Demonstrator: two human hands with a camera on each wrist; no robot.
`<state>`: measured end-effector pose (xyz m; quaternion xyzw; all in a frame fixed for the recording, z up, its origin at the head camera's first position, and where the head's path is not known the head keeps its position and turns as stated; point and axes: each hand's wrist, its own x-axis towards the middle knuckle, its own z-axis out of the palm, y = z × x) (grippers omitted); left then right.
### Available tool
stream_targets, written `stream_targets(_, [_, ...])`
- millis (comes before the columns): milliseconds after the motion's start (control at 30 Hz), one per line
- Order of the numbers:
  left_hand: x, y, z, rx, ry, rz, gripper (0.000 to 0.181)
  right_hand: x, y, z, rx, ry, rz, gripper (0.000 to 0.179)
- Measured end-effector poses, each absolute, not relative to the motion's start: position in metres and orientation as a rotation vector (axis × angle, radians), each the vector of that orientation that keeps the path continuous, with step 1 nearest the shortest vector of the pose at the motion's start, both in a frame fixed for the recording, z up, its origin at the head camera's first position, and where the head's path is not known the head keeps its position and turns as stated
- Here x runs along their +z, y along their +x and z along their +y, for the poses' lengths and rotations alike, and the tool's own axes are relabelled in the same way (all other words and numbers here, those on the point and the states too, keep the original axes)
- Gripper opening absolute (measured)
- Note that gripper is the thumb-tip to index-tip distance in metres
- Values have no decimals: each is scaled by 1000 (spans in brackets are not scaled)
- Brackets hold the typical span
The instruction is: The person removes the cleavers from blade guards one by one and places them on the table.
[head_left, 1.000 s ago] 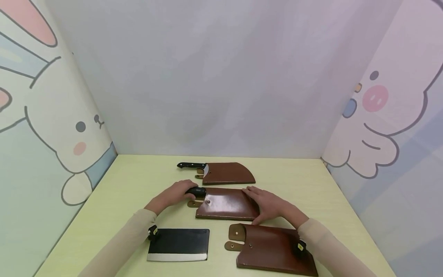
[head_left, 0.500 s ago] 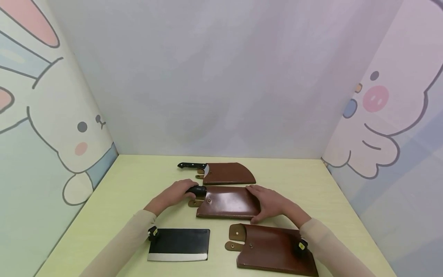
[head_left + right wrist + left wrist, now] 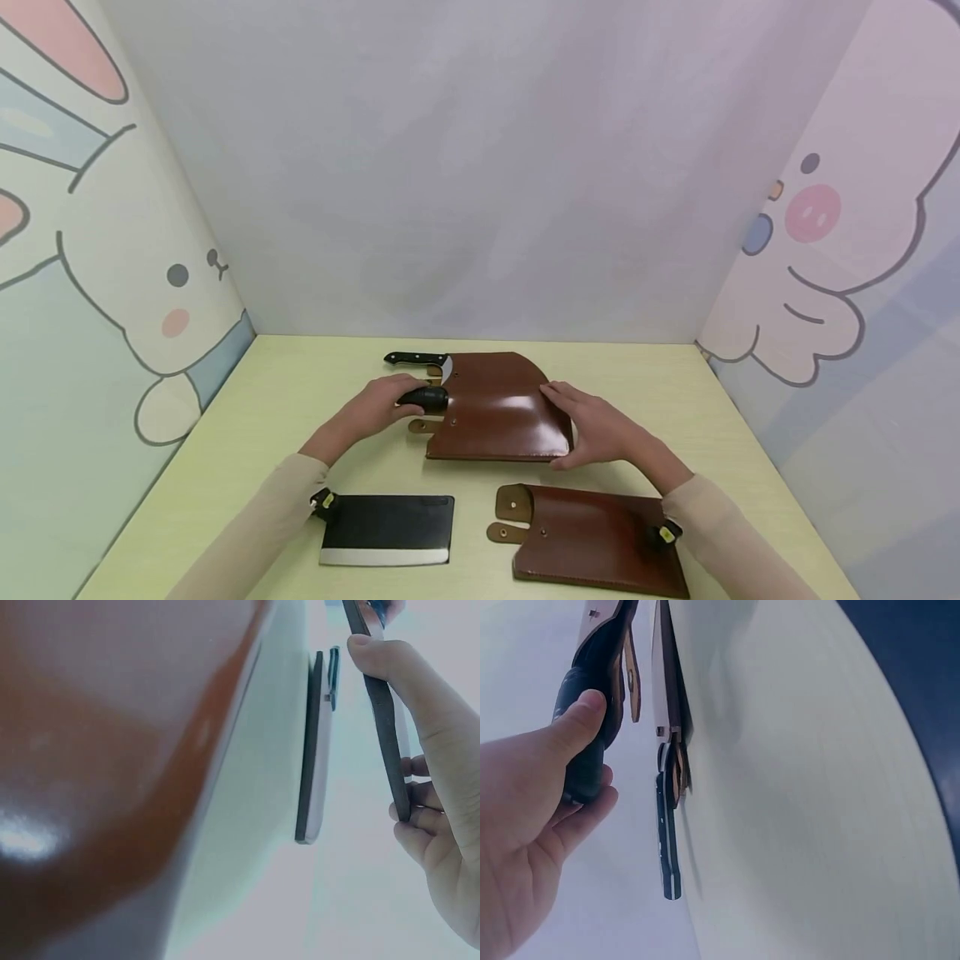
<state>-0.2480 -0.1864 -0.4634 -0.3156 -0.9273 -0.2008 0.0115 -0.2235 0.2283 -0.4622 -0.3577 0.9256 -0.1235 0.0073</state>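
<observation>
In the head view, my left hand (image 3: 375, 410) grips the black handle (image 3: 425, 400) of a cleaver whose blade is hidden inside a glossy brown leather sheath (image 3: 495, 429). My right hand (image 3: 596, 423) holds the sheath's far right end, thumb at the lower corner and fingers at the upper edge. Raised between both hands, the sheathed cleaver overlaps another knife's sheath behind it. The left wrist view shows thumb and fingers around the handle (image 3: 585, 754), apart from the table. On the right wrist view, the sheath's end edge (image 3: 386, 731) sits between thumb and fingers.
At the back lies a knife with a black riveted handle (image 3: 414, 358) in a brown sheath (image 3: 495, 364). In front, a bare dark cleaver blade (image 3: 393, 523) lies below my left forearm. A brown sheath (image 3: 585, 537) with unfastened straps lies front right, partly under my right wrist.
Both hands have lifted the sheathed cleaver off the table and carried it slightly up and away, so it now overlaps the rear sheath. The other things have stayed put.
</observation>
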Motion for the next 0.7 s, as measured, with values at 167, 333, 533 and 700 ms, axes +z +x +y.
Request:
stream_targets(167, [-460,-244,-188,-634,-1014,-2825,45,-459,-219,231,-418,-1138,2915,119])
stream_targets(333, [-458,-241,-187,-625,-1025,-2811,43,-460,-216,233,-471,-1130,2914,118])
stream_targets(533, [-459,-239,-188,-628,-1015,-2803,42,-461,-214,235,-508,-1123,2906,118])
stream_targets(700, [-457,-238,-189,-652,-1023,-2785,42,-460,-213,236,-509,-1128,2904,117])
